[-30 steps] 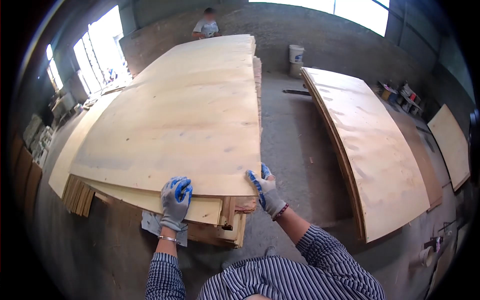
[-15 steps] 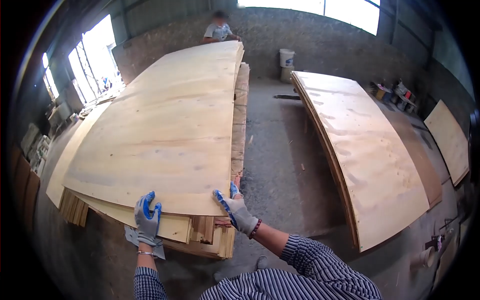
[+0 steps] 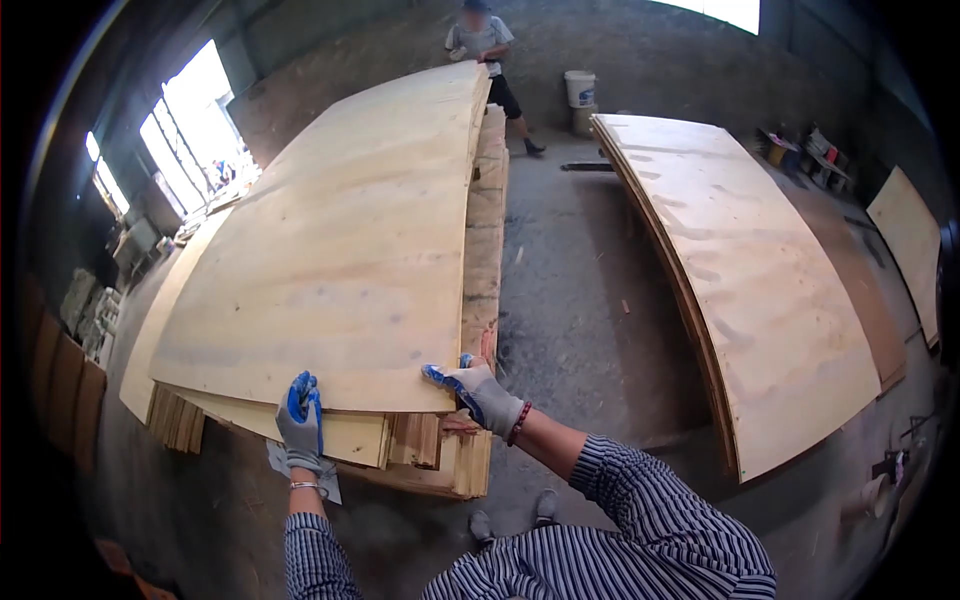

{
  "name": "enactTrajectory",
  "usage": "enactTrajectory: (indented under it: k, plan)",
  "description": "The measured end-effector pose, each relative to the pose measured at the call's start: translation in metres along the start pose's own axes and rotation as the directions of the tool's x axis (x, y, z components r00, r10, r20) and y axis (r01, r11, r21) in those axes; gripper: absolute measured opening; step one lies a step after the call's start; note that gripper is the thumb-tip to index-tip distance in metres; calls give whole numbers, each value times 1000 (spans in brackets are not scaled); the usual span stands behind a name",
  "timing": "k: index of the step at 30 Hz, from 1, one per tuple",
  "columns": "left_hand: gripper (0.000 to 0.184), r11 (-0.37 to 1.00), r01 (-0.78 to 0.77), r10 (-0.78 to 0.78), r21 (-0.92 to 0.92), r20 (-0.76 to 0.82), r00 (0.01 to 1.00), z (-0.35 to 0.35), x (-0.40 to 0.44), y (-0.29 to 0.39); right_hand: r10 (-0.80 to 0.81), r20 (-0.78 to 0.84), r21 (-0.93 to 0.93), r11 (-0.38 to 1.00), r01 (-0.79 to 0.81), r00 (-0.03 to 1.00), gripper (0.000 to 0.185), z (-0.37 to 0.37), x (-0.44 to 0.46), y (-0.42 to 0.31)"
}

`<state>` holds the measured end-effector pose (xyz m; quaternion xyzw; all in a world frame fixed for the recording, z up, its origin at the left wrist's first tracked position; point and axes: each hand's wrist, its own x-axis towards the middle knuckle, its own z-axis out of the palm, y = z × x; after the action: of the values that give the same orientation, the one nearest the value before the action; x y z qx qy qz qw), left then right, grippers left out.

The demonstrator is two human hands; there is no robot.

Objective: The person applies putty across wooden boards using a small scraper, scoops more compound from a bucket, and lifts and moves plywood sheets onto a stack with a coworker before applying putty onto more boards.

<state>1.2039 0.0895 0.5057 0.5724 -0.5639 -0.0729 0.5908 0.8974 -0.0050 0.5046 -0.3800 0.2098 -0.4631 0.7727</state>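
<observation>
A large pale plywood sheet lies on top of a stack of boards in front of me. My left hand, in a grey glove with blue coating, is closed on the sheet's near edge. At the near right corner my right hand, gloved alike, pinches the sheet with the thumb on top; its other fingers are partly hidden. Beneath the sheet, the edges of more boards stick out unevenly. A pale paper-like scrap shows below my left hand.
To the right stands a second plywood stack, with a floor aisle between. At the far end a person stands by the sheet's corner. A white bucket is near the back wall, and a board leans at the far right.
My left hand's fingers have closed together at the sheet's edge. The far person has moved right and shows more fully beside the stack. The camera view has shifted slightly.
</observation>
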Motion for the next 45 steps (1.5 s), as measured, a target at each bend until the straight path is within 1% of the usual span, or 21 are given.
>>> enactTrajectory:
  k: [7, 8, 11, 12, 15, 19, 21, 23, 24, 25, 27, 28, 29, 32, 33, 34, 35, 37, 39, 41, 45]
  plan:
    - [31, 982, 142, -163, -123, -188, 968, -9, -22, -11, 85, -81, -202, 974, -100, 993, 25, -5, -25, 20]
    - [29, 992, 41, -75, -123, -281, 957, 2, -26, -6, 241, -122, -233, 936, -263, 963, 27, 2, -48, -2]
    - [29, 992, -92, 45, -86, -441, 896, 23, -40, 11, 223, -115, -151, 959, -239, 968, 36, 7, -96, -1]
    - [34, 983, 59, 16, 174, -403, 915, 15, -53, 41, 235, -98, -133, 960, -247, 967, 38, 14, -115, -4]
    - [43, 999, 10, 5, 32, -457, 890, -23, -68, 63, 235, -184, -107, 961, -257, 955, 38, 40, -170, -8]
    - [50, 998, 41, -14, 43, -504, 864, -137, -70, -54, 220, -386, -136, 947, -292, 896, 39, 18, -245, -48]
    - [51, 894, 19, 212, 448, -461, 862, -179, -52, -137, 143, -541, -147, 954, -260, 829, 33, 14, -281, -74]
    - [49, 938, -73, 198, 338, -355, 914, -191, -32, -161, 122, -646, -114, 961, -254, 753, 26, -15, -312, -85]
    - [51, 830, -101, 283, 549, -257, 924, -209, -25, -214, 30, -750, -168, 958, -234, 661, 25, -41, -324, -87]
    - [54, 899, -63, 218, 433, -319, 922, -187, -16, -193, -65, -833, -223, 948, -225, 550, 25, -65, -329, -85]
    - [54, 594, -404, 610, 696, -62, 790, -178, 7, -189, -363, -821, -553, 697, -456, 440, 30, -83, -326, -83]
    - [59, 478, -511, 713, 715, 25, 701, -162, 21, -155, -623, -644, -755, 426, -498, 444, 33, -91, -326, -70]
    - [64, 703, -281, 514, 653, -194, 835, -178, 20, -222, -622, -663, -735, 436, -519, 417, 33, -81, -326, -66]
    - [56, 563, -316, 628, 764, -146, 764, -232, 12, -250, -638, -671, -637, 236, -734, 377, 31, -71, -308, -62]
    - [52, 483, -325, 682, 813, -117, 722, -226, 26, -236, -636, -684, -624, 255, -739, 358, 31, -78, -310, -57]
    - [66, 840, -269, 464, 471, -365, 807, -208, 24, -223, -646, -663, -657, 261, -707, 378, 30, -91, -310, -50]
    - [49, 858, -229, 457, 459, -482, 747, -198, 34, -221, -657, -641, -690, 266, -673, 397, 30, -107, -311, -40]
    - [52, 825, -218, 510, 522, -520, 685, -183, 51, -190, -654, -635, -741, 366, -563, 411, 28, -159, -315, 3]
    - [54, 765, -240, 592, 597, -506, 628, -178, 65, -153, -714, -443, -879, 226, -421, 542, 29, -187, -307, 43]
    - [56, 717, -276, 654, 640, -482, 583, -178, 81, -116, -455, -798, -601, 647, -469, 395, 33, -192, -281, 89]
    - [61, 602, -366, 777, 710, -415, 473, -172, 111, -20, -239, -916, -400, 608, -686, 322, 46, -205, -213, 174]
